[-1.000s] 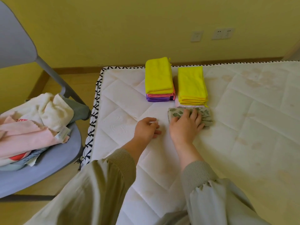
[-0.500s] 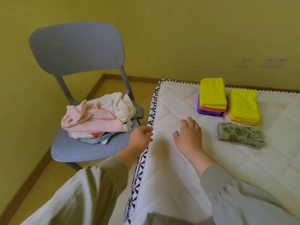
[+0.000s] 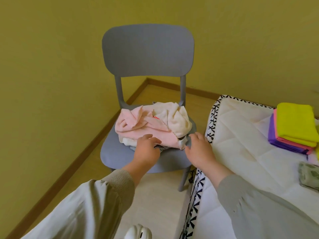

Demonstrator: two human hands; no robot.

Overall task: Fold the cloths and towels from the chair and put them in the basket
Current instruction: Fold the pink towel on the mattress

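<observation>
A grey chair (image 3: 146, 49) stands by the yellow wall, and its seat holds a messy pile of towels. A pink towel (image 3: 138, 125) lies on top at the pile's 9 o'clock side, and a cream towel (image 3: 176, 121) is bunched up at its 3 o'clock side. More cloth peeks out under them, but I cannot tell what it is. The person reaches out with both hands. The left hand (image 3: 148, 150) is at 6 o'clock of the pile, with its fingers spread and a little bent, right at the pile's near edge. It holds nothing. The right hand (image 3: 198, 150) is at 4 o'clock of the pile, fingers apart and loose, just beside the pink towel's corner, with nothing in it. I cannot tell if either hand touches the cloth. At 3 o'clock of the chair is a white mattress (image 3: 241, 135). On it sits a neat stack of folded cloths (image 3: 296, 125), yellow on top, then pink, then purple. At 5 o'clock of that stack lies a folded green leafy cloth (image 3: 309, 176).
</observation>
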